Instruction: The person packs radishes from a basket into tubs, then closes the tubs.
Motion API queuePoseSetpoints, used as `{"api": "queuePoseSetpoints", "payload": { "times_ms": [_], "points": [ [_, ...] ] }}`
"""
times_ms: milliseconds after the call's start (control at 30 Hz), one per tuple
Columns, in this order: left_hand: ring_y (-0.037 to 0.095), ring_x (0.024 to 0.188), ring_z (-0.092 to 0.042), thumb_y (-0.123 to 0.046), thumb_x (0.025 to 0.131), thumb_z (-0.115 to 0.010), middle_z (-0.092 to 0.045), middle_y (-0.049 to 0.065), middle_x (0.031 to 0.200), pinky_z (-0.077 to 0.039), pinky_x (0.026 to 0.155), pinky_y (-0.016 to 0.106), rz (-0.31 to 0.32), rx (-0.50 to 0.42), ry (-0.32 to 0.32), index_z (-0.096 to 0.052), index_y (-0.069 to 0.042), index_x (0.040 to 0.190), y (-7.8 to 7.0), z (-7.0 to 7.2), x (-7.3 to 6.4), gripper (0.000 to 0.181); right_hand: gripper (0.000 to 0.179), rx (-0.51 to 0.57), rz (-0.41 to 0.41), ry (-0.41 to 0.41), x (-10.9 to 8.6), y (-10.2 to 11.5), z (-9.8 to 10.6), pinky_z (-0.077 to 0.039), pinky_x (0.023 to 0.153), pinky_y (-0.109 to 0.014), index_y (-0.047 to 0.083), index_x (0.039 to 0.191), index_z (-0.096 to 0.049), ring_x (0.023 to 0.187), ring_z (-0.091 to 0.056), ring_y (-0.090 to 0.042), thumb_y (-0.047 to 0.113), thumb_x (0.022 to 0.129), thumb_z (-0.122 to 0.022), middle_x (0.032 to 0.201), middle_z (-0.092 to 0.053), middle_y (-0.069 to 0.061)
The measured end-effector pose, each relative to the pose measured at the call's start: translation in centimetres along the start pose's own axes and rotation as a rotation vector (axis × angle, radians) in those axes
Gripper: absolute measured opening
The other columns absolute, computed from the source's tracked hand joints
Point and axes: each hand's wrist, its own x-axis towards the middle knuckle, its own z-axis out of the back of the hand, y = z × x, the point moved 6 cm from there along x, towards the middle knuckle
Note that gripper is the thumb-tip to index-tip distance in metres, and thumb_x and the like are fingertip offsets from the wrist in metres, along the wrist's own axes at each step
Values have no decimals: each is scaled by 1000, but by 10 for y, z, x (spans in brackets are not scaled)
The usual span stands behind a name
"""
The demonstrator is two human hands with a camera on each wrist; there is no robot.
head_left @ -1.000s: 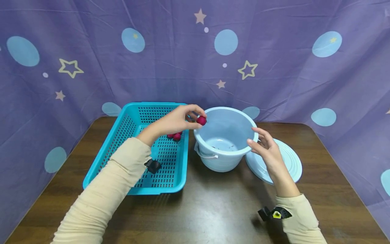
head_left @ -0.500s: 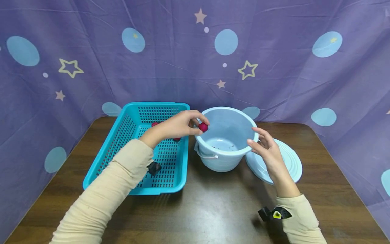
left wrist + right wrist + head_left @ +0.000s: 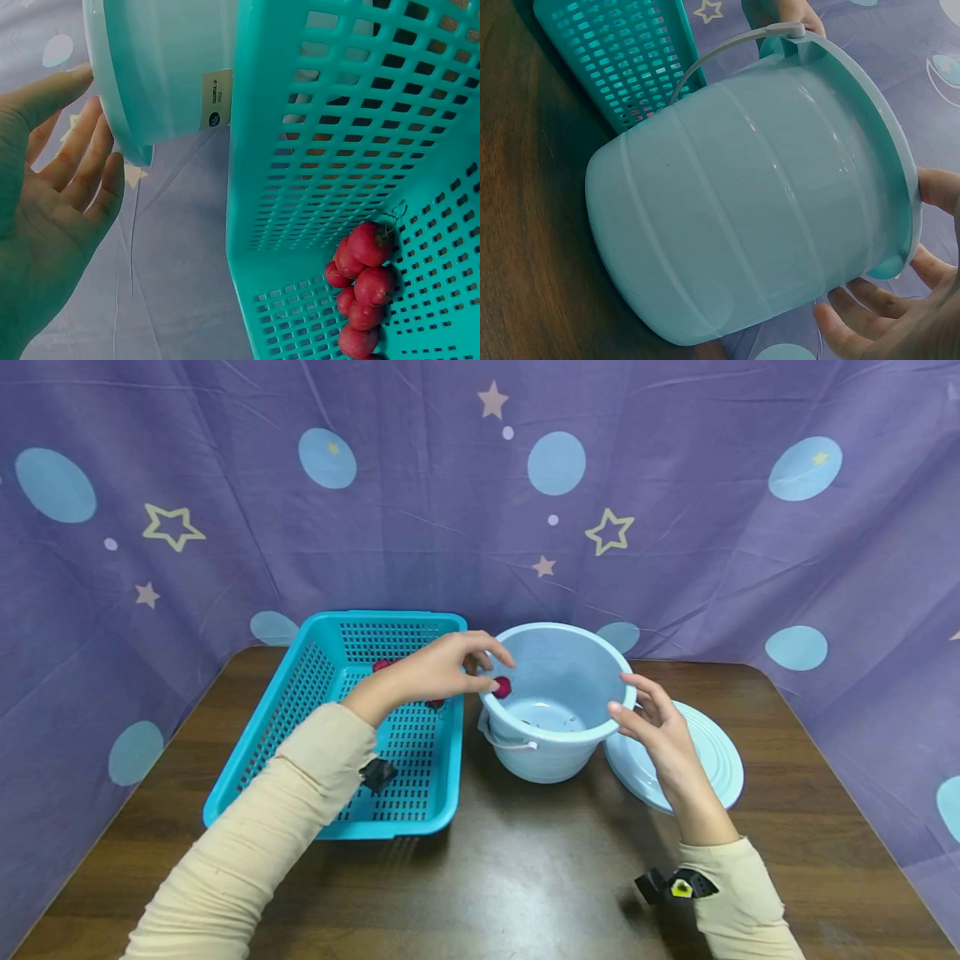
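Observation:
In the head view my left hand (image 3: 453, 668) is over the left rim of a light blue bucket (image 3: 551, 756), thumb and fingers spread apart. A red radish (image 3: 502, 687) shows just below the fingertips, inside the rim; the fingers no longer pinch it. My right hand (image 3: 660, 731) holds the bucket's right rim, and in the right wrist view some fingers (image 3: 855, 311) lie against the outer wall. More radishes (image 3: 364, 289) lie clustered in a turquoise slotted basket (image 3: 341, 831), mostly hidden by my left arm in the head view. Small dark bits rest on the bucket's floor.
A round light blue lid (image 3: 712, 752) lies on the wooden table (image 3: 517, 877), partly under my right hand and beside the bucket. The bucket's white handle (image 3: 510, 743) hangs down at its front left. A purple patterned curtain (image 3: 450, 527) stands behind the table.
My left hand moved slightly right and down to the bucket's rim with the radish, then its fingers parted and the radish dropped lower. My right hand stayed at the rim.

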Motion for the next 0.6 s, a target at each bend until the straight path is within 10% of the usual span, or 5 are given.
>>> {"api": "queuePoseSetpoints", "payload": {
  "times_ms": [600],
  "points": [
    [22, 105, -59, -15, 99, -62, -64, 3, 121, -49, 87, 41, 97, -60, -217, -68, -13, 118, 44, 34, -12, 20, 53, -4, 3, -1, 2, 0, 1, -48, 89, -21, 16, 145, -46, 122, -50, -13, 23, 96, -67, 148, -41, -16]
  ]
}}
